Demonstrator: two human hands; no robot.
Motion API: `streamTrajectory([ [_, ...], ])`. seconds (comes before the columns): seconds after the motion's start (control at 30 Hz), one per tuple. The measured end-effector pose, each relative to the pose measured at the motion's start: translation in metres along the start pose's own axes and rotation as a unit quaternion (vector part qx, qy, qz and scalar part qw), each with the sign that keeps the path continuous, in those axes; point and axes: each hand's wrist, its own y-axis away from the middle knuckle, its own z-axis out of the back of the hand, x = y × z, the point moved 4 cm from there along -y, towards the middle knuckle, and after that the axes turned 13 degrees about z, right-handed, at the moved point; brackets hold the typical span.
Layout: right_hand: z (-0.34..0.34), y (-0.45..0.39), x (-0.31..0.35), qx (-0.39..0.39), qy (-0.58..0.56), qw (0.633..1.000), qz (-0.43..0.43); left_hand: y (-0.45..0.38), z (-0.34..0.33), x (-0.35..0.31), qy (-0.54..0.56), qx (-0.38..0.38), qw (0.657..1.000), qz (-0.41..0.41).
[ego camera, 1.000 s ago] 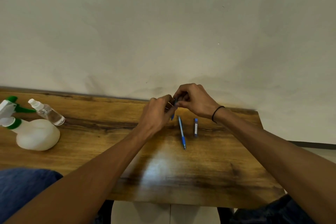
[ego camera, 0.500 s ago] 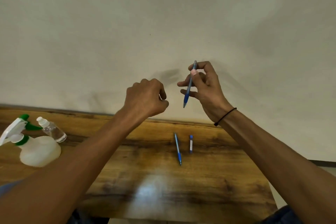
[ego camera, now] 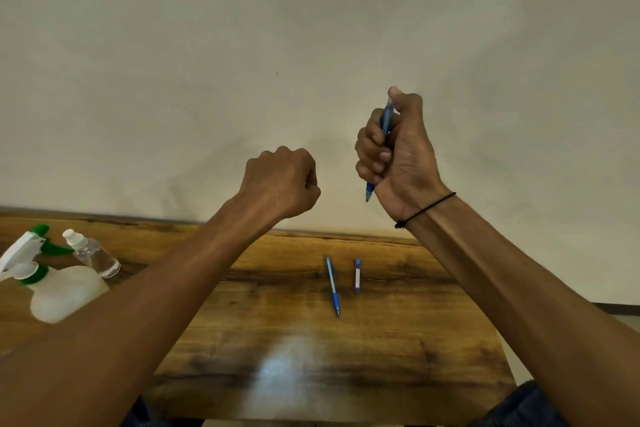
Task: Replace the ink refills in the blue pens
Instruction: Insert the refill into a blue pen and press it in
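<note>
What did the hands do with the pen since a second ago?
Both hands rose off the table. The right hand took the blue pen alone, shifting from fingertips to a fist grip, tip down. The left hand let go and curled shut. The second pen and small blue piece stayed put.

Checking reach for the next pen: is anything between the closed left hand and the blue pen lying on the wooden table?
Nothing visible blocks it. The left hand is raised above the wooden table; the lying blue pen sits in open view, with only a small blue-capped piece beside it, apart. The right hand holds another blue pen.
</note>
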Motion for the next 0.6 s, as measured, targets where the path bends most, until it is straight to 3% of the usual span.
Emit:
streamTrajectory([
  [0.6,-0.0076,0.0044,0.0074,-0.007,-0.067,0.997,-0.035,0.0015,0.0018,-0.0069,-0.02,0.0,1.0,-0.01],
])
